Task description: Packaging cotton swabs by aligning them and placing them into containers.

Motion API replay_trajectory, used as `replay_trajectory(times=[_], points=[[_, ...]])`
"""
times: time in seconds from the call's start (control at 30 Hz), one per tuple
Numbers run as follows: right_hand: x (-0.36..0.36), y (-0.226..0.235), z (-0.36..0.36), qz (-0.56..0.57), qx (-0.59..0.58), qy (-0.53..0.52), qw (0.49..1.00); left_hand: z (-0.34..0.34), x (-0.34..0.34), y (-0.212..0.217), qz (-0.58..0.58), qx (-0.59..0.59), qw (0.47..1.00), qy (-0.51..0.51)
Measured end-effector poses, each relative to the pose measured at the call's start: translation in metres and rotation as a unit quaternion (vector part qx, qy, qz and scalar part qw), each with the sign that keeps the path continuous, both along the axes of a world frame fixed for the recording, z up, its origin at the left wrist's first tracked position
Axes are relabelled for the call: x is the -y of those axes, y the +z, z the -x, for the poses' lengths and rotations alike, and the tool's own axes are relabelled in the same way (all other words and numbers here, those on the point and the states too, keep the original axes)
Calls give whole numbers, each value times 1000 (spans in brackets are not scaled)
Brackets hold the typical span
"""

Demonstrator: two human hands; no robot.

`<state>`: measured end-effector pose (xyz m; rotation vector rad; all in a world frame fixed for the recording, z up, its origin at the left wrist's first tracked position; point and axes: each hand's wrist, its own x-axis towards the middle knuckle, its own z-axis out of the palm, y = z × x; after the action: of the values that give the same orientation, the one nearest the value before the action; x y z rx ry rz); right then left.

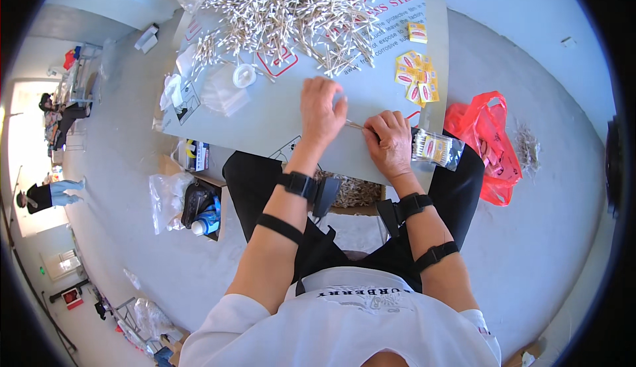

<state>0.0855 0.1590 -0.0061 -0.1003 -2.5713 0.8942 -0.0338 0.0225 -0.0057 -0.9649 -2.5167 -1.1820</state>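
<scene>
My left hand [320, 112] hovers over the middle of the metal-topped table, fingers bent and thumb apart, with nothing visible in it. My right hand [391, 143] is closed near the table's front edge. A few cotton swabs [354, 124] stick out to the left from between its thumb and fingers; the exact number is hard to make out. Just right of that hand lies a clear plastic bag [447, 152] with white-tipped swabs and a yellow card inside. A large loose pile of cotton swabs [285, 16] covers the far part of the table.
Yellow cards [417, 77] lie at the table's right side. Clear bags [224, 90] and a white tape roll [244, 75] are on the left. A red plastic bag [487, 148] stands on the floor at right. Below the table edge is a box of swabs [358, 193].
</scene>
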Motion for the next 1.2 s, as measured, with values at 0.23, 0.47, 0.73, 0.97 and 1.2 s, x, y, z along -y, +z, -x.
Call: replay_trajectory(times=[0.23,0.47,0.73,0.97,1.2], points=[[2,0,1,5,-2,-11,1000,71,-22,-14,135,-40,971,193],[3,0,2,11,-9,-15,1000,88,3,-25,90,29,986,135],[0,2,1,13,-4,-11,1000,9,12,-10,67,24,993,90],[0,-1,0,12,-5,-10,1000,3,-2,1,42,80,993,82],[-1,-3,0,50,-19,-5,999,8,-2,6,43,52,998,10]])
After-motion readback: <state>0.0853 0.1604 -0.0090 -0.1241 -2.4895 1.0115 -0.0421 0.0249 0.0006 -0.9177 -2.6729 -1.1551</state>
